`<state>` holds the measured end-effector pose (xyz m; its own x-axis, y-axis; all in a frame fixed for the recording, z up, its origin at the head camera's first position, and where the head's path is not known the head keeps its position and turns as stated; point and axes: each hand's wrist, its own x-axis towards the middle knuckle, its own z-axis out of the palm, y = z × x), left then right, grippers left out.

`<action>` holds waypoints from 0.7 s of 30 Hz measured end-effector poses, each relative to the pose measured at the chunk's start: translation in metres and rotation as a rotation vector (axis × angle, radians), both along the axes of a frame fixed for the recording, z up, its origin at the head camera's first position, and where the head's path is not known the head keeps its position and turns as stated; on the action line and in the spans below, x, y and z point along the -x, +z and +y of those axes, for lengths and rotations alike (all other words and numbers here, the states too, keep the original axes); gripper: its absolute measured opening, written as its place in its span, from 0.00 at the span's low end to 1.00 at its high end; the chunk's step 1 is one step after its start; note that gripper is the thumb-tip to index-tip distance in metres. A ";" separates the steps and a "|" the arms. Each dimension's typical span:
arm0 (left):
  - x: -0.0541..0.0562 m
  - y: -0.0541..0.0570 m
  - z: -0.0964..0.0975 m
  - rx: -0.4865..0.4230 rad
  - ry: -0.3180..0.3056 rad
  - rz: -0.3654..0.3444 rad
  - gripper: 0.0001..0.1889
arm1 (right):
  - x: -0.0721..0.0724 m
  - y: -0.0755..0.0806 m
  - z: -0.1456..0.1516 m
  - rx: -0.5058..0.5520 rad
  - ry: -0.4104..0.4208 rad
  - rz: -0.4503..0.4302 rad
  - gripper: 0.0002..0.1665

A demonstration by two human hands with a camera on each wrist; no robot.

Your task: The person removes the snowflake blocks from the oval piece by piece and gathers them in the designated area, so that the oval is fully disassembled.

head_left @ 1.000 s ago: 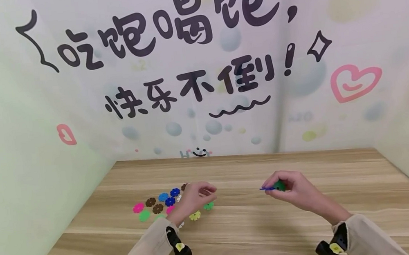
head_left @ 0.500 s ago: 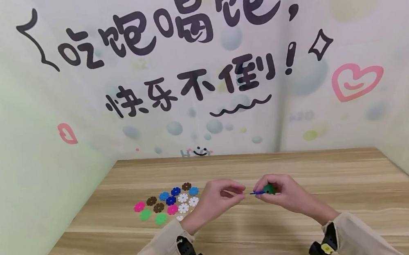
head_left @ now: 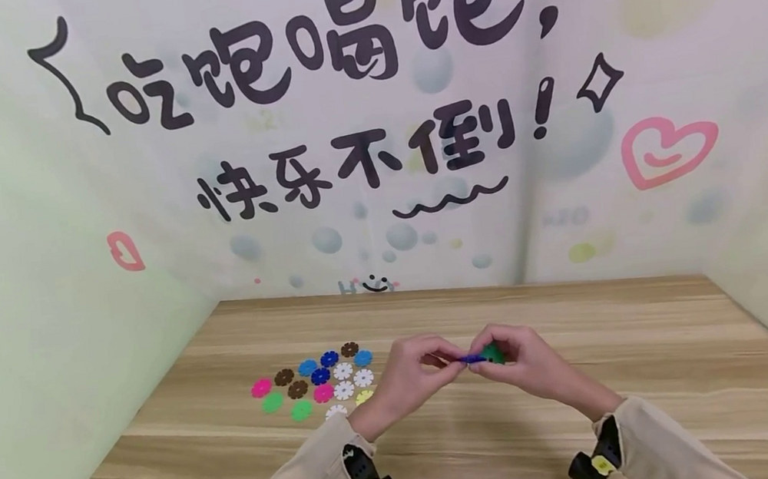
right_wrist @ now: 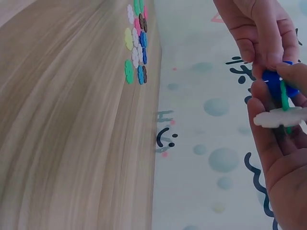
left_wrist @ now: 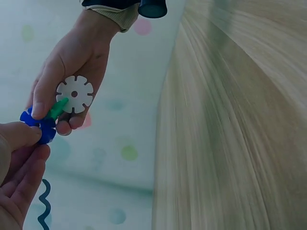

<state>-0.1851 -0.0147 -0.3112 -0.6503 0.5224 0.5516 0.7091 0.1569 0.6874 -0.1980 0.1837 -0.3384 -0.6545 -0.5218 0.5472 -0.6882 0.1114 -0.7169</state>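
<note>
In the head view, my left hand and right hand meet fingertip to fingertip above the table. My left thumb and fingers pinch the edge of a notched blue interlocking disc. The right hand's thumb and fingers grip the same blue piece from the other side. Joined to it is a green disc, seen nearly edge-on in the left wrist view. Beyond the green one, a white notched disc with a centre hole sits against the right palm. Fingers hide parts of the blue disc.
Loose notched discs lie flat on the wooden table, left of my hands. Among them are pink, brown, green and white ones. A printed cloth wall stands behind the table.
My left hand has come right, away from the loose discs, to the piece in my right hand and now pinches it. The right hand has shifted a little left. More loose discs show.
</note>
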 end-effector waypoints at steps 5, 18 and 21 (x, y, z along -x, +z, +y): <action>0.002 -0.004 -0.004 -0.081 0.047 0.048 0.04 | 0.000 0.002 0.006 -0.012 -0.041 -0.131 0.12; 0.002 -0.009 -0.002 -0.135 0.048 0.136 0.05 | 0.002 0.005 0.008 0.061 0.025 -0.386 0.10; 0.000 -0.006 -0.001 -0.110 0.051 0.159 0.06 | 0.003 0.005 0.006 0.059 0.022 -0.380 0.10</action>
